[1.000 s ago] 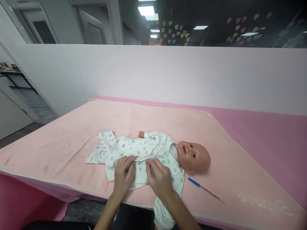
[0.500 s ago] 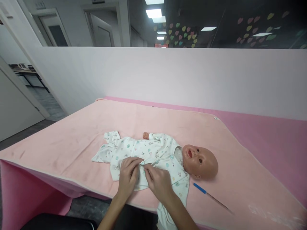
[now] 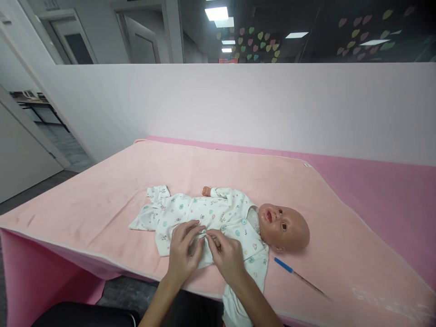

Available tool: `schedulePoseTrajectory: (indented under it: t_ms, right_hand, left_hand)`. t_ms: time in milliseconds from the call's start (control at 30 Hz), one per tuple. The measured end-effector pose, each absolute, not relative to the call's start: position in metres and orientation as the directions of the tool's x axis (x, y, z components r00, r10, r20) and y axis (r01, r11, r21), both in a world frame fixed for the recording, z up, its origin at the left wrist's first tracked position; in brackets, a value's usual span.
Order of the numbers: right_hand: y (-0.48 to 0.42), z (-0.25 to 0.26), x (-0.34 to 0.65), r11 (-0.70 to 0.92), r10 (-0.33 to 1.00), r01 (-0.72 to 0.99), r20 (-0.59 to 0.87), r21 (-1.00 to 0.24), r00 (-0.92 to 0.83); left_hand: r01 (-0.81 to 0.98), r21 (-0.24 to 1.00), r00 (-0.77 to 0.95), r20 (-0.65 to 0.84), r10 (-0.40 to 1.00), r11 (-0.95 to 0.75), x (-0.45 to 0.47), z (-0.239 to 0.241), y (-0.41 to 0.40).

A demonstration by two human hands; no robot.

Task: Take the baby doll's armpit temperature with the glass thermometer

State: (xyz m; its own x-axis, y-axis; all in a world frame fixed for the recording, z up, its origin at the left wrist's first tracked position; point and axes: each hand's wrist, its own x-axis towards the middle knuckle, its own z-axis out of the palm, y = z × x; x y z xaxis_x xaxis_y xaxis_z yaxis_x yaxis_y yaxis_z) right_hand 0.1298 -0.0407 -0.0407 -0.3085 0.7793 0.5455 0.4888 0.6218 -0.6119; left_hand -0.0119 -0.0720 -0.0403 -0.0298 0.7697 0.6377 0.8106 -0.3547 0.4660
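Note:
A baby doll (image 3: 284,225) lies on its back on a light pink blanket (image 3: 102,200), head to the right. It wears a white printed romper (image 3: 207,213) with small round buttons down the front. My left hand (image 3: 184,256) and my right hand (image 3: 226,256) meet over the romper's front edge near the doll's belly. Both pinch the cloth at a button, fingertips almost touching. One small doll hand (image 3: 206,191) sticks out of the far sleeve.
A thin stick with a blue tip (image 3: 296,274) lies on the blanket right of my right arm. The blanket covers a pink table (image 3: 391,204) that runs to a white partition wall (image 3: 238,104). A dark chair edge (image 3: 85,315) shows below.
My two hands have drawn closer together over the romper's front, and the fingers now pinch the cloth at a button. The doll has not moved.

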Motion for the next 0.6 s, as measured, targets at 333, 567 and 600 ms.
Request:
schedulePoseTrajectory:
  t_ms: [333,567,600]
  right_hand:
    - [-0.0393,-0.0421,0.1276,0.575,0.813,0.545,0.499,-0.610,-0.300]
    - [-0.0396,-0.0412,0.1267,0.569,0.813,0.581,0.504,-0.582,-0.292]
    - [-0.0396,-0.0409,0.1267,0.570,0.812,0.584,0.506,-0.579,-0.291]
  left_hand:
    - [0.871,0.351,0.038,0.650,0.759,-0.344,-0.0065,-0.0375,-0.0694]
    - [0.888,0.334,0.027,0.651,0.759,-0.318,-0.0053,-0.0375,-0.0689]
    - [0.894,0.329,0.025,0.643,0.766,-0.305,-0.0053,-0.0375,-0.0688]
